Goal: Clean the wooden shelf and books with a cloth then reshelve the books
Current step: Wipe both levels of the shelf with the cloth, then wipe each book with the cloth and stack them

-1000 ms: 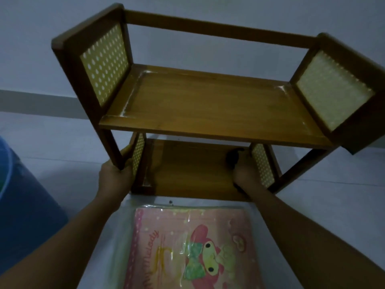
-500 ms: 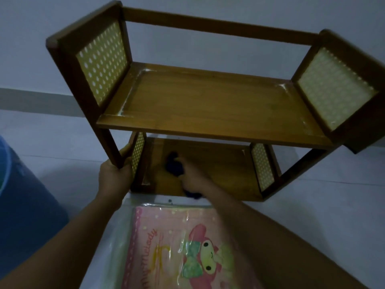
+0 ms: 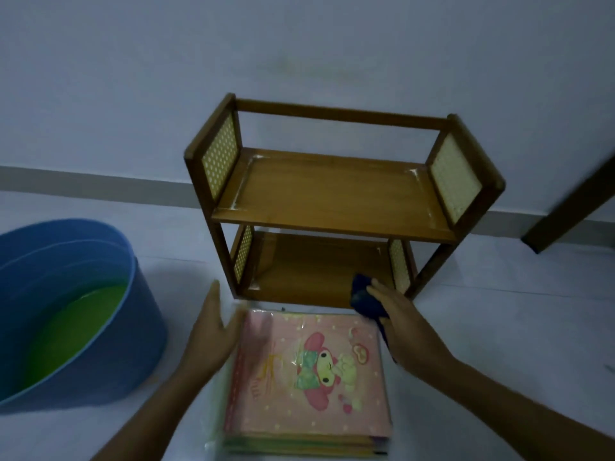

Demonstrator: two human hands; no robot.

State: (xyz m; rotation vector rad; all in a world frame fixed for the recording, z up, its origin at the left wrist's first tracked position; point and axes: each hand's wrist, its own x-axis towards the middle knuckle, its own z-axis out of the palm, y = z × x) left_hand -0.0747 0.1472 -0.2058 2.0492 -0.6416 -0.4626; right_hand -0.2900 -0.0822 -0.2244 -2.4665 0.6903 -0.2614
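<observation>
A two-tier wooden shelf (image 3: pixel 332 201) with yellow dotted side panels stands empty on the pale floor against the wall. In front of it lies a stack of books (image 3: pixel 309 377), the top one pink with a cartoon character, under clear plastic. My right hand (image 3: pixel 402 314) is off the shelf's front right corner, holding a dark blue cloth (image 3: pixel 364 297) beside the stack's far right corner. My left hand (image 3: pixel 213 327) is flat and open at the stack's left edge, fingers apart, blurred.
A blue tub (image 3: pixel 70 307) with greenish liquid sits on the floor at the left. A dark wooden furniture leg (image 3: pixel 572 207) slants down at the right by the wall. A grey skirting strip runs along the wall.
The view has pulled back from the shelf. My left hand let go of the shelf's left post and came to the books. My right hand drew the cloth out of the lower tier.
</observation>
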